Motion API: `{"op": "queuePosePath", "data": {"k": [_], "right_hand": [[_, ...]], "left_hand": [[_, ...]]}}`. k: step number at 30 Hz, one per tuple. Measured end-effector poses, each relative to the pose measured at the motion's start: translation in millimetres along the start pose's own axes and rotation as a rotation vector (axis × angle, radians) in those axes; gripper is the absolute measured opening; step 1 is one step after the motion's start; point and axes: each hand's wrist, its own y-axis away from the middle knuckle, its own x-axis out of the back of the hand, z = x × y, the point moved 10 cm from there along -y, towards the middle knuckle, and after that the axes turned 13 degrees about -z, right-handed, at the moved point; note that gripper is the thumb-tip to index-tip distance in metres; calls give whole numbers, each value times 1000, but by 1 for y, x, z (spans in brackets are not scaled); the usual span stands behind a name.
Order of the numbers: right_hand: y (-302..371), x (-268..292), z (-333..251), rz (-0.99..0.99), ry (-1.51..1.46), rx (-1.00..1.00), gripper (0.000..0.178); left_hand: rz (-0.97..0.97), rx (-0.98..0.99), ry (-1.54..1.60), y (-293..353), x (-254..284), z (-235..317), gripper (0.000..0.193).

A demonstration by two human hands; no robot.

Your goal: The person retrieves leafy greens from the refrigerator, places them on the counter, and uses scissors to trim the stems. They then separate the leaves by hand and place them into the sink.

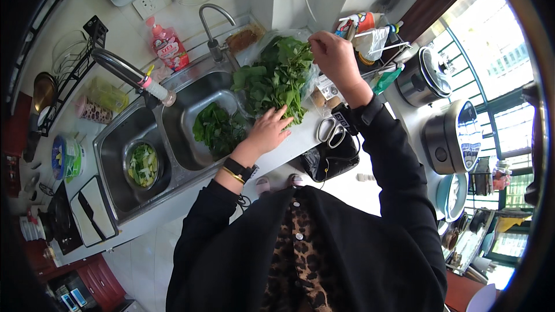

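Observation:
A big heap of leafy greens (277, 72) lies on a clear plastic bag (263, 43) at the counter, right of the sink. My left hand (269, 132) rests on the near edge of this heap, fingers stretched out over the stems. Above the heap's right side is my right hand (338, 60), its fingers bent together in a pinch; whatever they hold, if anything, is hidden. More loose greens (217, 130) sit in the right basin of the steel sink (188, 84). In the left basin stands a bowl of cut pale-green vegetables (143, 164).
Scissors (330, 133) lie at the counter edge above a black bin bag (329, 159). A faucet (215, 46) and a pink soap bottle (167, 46) stand behind the sink. On the left a knife (91, 215) lies on a cutting board (107, 219). Cookers (454, 137) line the right counter.

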Motion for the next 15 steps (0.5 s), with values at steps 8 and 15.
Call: {"op": "queuePosePath", "data": {"k": [8, 15], "right_hand": [[1, 57, -15, 45, -260, -110, 12], [-3, 99, -7, 152, -532, -86, 16]], "left_hand": [[-61, -8, 2, -9, -10, -1, 45], [-67, -58, 135, 12, 8, -7, 42]]}}
